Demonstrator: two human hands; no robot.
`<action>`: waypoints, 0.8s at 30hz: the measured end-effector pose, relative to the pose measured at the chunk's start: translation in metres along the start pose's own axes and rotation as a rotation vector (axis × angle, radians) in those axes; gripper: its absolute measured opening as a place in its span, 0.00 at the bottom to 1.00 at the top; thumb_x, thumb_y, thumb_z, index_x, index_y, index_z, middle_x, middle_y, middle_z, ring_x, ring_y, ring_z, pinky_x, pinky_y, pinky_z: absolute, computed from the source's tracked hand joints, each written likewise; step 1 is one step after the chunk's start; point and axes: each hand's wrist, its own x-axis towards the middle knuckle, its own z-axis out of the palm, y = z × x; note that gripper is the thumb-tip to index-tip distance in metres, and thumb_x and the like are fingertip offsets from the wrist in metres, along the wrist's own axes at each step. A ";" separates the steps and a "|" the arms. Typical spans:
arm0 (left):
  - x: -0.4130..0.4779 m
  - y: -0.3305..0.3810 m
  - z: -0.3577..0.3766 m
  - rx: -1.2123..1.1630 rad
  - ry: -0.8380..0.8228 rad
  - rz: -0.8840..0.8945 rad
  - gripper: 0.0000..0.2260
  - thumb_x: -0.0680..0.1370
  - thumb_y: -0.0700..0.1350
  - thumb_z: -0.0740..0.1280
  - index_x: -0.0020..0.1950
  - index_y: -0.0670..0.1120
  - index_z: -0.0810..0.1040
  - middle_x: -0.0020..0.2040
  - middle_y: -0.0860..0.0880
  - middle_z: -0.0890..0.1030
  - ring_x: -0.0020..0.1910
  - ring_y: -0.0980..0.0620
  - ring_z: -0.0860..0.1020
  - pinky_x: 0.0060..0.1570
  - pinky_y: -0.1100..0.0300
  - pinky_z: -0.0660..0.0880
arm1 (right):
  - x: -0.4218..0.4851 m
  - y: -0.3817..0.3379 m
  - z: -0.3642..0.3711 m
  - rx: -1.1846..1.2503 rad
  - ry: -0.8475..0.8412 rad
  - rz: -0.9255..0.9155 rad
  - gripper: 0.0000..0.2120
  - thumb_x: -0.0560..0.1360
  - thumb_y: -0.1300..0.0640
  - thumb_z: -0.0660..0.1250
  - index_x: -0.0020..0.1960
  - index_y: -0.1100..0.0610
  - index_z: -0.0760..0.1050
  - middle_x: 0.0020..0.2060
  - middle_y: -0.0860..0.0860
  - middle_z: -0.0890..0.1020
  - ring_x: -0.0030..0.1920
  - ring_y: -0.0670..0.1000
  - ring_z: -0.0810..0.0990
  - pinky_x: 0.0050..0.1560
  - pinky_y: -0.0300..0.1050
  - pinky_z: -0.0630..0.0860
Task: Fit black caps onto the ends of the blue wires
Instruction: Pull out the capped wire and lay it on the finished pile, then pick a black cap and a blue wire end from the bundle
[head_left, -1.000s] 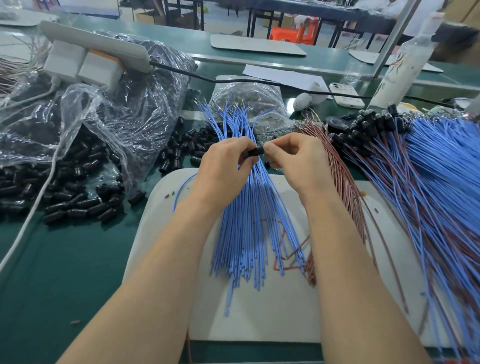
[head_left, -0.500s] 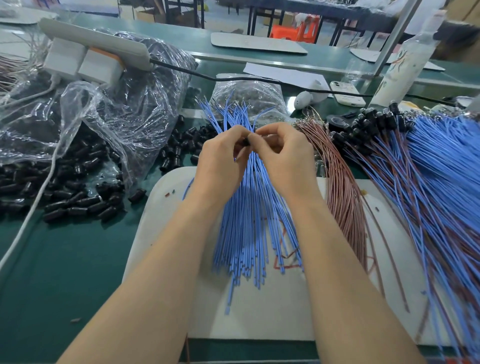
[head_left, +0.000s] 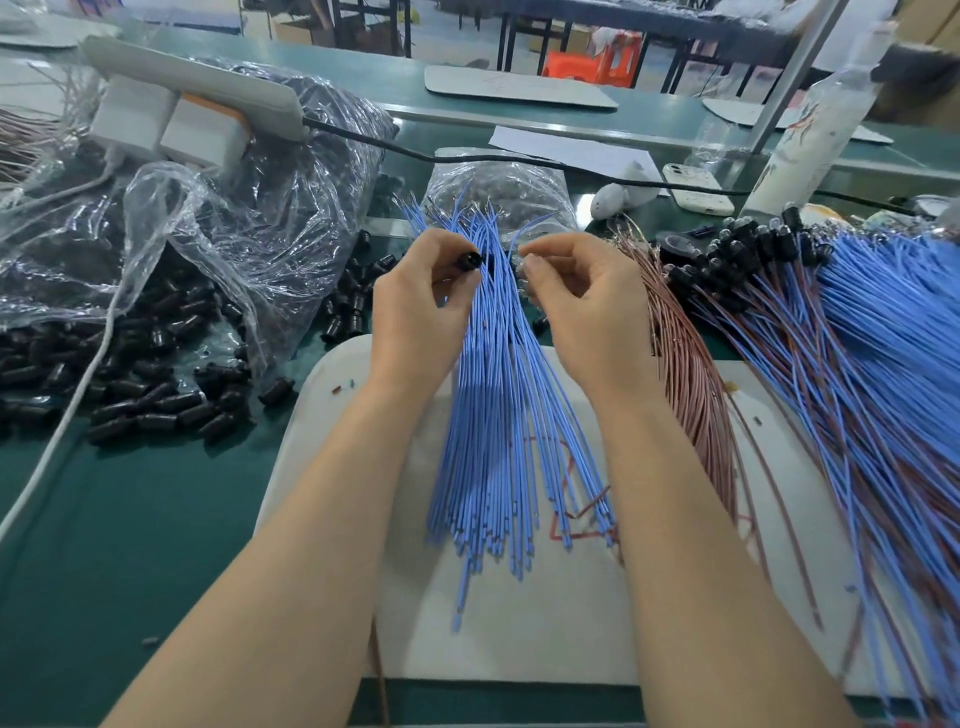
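Because a cap has to meet a wire tip squarely, I hold one black cap (head_left: 470, 260) pinched between the thumb and fingertips of my left hand (head_left: 421, 312), lifted just above the far ends of the blue wires (head_left: 498, 415). My right hand (head_left: 587, 306) is near it but apart, fingers curled and thumb meeting forefinger. Blur hides whether a wire tip sits in that pinch, so I cannot tell.

The uncapped wires lie fanned between my forearms on the white board (head_left: 519, 639), cut ends toward me and working ends away, so I can pick them off one at a time. They are thin, smooth and springy, and several tips curl upward.

The loose caps (head_left: 156, 405) are spilled on the green table (head_left: 130, 545) to my left, within easy reach of the hand that feeds them. They are short, glossy, barrel-shaped pieces, and they look like hard plastic. More sit under the crinkled clear plastic bag (head_left: 234, 234).

The capped wires (head_left: 753, 249) are stacked to my right, with brown wires (head_left: 685, 389) between the two piles. I judge this cap is not yet seated.
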 end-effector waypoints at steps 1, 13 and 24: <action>0.000 0.001 0.000 -0.011 -0.004 0.005 0.06 0.75 0.34 0.67 0.51 0.40 0.78 0.44 0.49 0.82 0.46 0.53 0.81 0.53 0.62 0.77 | 0.000 -0.001 0.001 0.003 -0.002 -0.018 0.05 0.76 0.63 0.67 0.48 0.55 0.78 0.39 0.45 0.81 0.42 0.44 0.81 0.50 0.44 0.79; -0.005 0.005 0.002 0.000 -0.058 0.046 0.08 0.76 0.33 0.64 0.50 0.43 0.78 0.44 0.52 0.81 0.47 0.54 0.80 0.53 0.61 0.77 | -0.006 -0.005 0.009 -0.101 0.054 -0.157 0.03 0.74 0.65 0.68 0.47 0.60 0.80 0.36 0.44 0.79 0.38 0.41 0.79 0.46 0.35 0.77; -0.003 0.002 0.001 0.255 -0.099 0.195 0.12 0.76 0.34 0.65 0.56 0.44 0.80 0.50 0.50 0.81 0.52 0.48 0.75 0.55 0.59 0.72 | -0.004 -0.006 0.002 -0.205 0.039 -0.143 0.04 0.74 0.64 0.69 0.45 0.59 0.82 0.36 0.48 0.81 0.39 0.47 0.81 0.47 0.43 0.78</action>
